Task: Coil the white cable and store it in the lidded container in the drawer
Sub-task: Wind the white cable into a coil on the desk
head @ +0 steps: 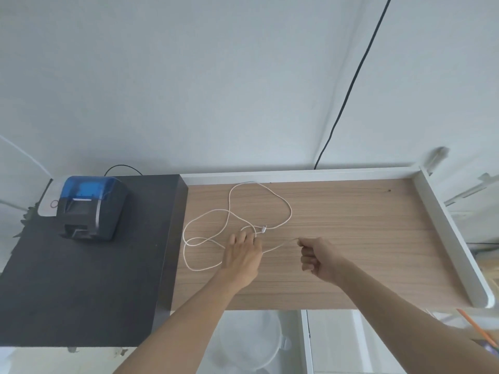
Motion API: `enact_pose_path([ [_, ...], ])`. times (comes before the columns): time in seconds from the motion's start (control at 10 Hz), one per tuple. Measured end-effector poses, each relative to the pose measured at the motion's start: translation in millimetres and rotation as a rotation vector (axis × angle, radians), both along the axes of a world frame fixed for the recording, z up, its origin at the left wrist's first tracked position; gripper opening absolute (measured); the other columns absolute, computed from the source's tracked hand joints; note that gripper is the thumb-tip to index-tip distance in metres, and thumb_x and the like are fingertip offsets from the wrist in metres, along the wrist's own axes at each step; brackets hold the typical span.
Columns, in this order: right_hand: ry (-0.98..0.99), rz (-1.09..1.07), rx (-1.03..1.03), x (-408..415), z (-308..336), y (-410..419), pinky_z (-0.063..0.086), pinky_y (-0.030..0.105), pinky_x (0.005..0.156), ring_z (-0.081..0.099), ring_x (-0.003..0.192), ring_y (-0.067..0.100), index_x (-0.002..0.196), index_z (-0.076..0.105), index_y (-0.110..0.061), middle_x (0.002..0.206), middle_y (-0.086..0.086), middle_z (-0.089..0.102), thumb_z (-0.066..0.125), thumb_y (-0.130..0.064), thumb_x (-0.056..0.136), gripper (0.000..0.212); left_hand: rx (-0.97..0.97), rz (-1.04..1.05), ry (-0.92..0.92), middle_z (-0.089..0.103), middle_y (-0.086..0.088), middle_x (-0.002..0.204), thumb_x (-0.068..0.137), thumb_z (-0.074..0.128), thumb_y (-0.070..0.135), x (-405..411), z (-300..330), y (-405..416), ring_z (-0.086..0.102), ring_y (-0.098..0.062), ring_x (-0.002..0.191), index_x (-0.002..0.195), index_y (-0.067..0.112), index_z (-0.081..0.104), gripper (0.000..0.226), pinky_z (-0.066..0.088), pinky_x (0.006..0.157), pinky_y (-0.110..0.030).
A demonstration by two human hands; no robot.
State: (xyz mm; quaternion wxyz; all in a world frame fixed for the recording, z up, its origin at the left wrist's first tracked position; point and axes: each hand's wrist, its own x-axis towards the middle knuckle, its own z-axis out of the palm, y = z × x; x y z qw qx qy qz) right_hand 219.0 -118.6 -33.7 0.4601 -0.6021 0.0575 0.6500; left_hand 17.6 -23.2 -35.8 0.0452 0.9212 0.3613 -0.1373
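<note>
Your right hand (318, 256) is pinching one end of the cable (289, 209), pulling it taut. Your left hand (243, 252) is lying spread on the loops sprawling across the desk (364, 238), probably pinning them for coiling.

The cable (286, 203) is white, kinda cream against the tabletop (351, 238), which is light wood with a fine horizontal grain and a white rim. Printer (90, 209) is dark grey with a see-through blue lid, sitting on a speckled charcoal block (81, 279). Walls are pale grey-white.
</note>
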Motion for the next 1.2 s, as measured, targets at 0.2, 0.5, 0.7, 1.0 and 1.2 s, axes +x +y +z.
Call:
enact_pose_path([
  [0.2, 0.556, -0.459, 0.186, -7, 27, -2, 0.010, 0.025, 0.042, 0.015, 0.045, 0.011, 0.068, 0.047, -0.013, 0.058, -0.006, 0.023, 0.041, -0.008, 0.100, 0.033, 0.024, -0.047, -0.148, 0.078, -0.001, 0.105, 0.112, 0.046, 0.031, -16, 29, 3, 0.066, -0.026, 0.107, 0.124, 0.017, 0.057, 0.022, 0.038, 0.093, -0.044],
  [0.5, -0.044, -1.072, 0.181, -5, 65, 41, 0.063, 0.046, 0.084, 0.075, 0.071, 0.032, 0.106, 0.047, -0.006, 0.083, 0.019, 0.072, 0.021, -0.003, 0.106, 0.026, -0.242, -0.127, -0.308, 0.074, -0.012, 0.106, 0.114, 0.041, 0.032, -48, 77, 12, 0.066, -0.036, 0.099, 0.115, 0.014, 0.066, 0.031, 0.038, 0.075, -0.037],
  [0.7, -1.302, 0.170, 0.155, -20, 65, 30, 0.048, 0.033, 0.068, 0.067, 0.077, 0.018, 0.098, 0.055, -0.016, 0.078, -0.005, 0.076, 0.036, 0.001, 0.095, 0.026, -0.328, -0.151, -0.345, 0.074, -0.007, 0.092, 0.114, 0.041, 0.036, -58, 98, 33, 0.068, -0.034, 0.083, 0.106, 0.018, 0.064, 0.030, 0.042, 0.066, -0.039],
  [1.0, -1.440, 1.250, 0.229, -2, 107, 4, 0.033, 0.036, 0.057, 0.046, 0.057, 0.023, 0.070, 0.043, -0.021, 0.059, -0.004, 0.047, 0.043, -0.051, 0.106, 0.047, -0.116, -0.061, -0.349, 0.054, 0.015, 0.072, 0.113, 0.048, 0.039, -77, 109, 82, 0.051, -0.017, 0.066, 0.107, 0.022, 0.074, 0.032, 0.031, 0.056, -0.031],
  [1.2, 0.188, -0.334, 0.481, 0, 111, 10, 0.015, 0.028, 0.046, 0.021, 0.043, 0.013, 0.071, 0.044, -0.020, 0.054, -0.006, 0.029, 0.047, -0.019, 0.103, 0.033, -0.224, 0.020, -0.391, 0.052, 0.019, 0.065, 0.112, 0.049, 0.037, -76, 104, 75, 0.053, -0.014, 0.064, 0.101, 0.028, 0.075, 0.029, 0.039, 0.057, -0.032],
])
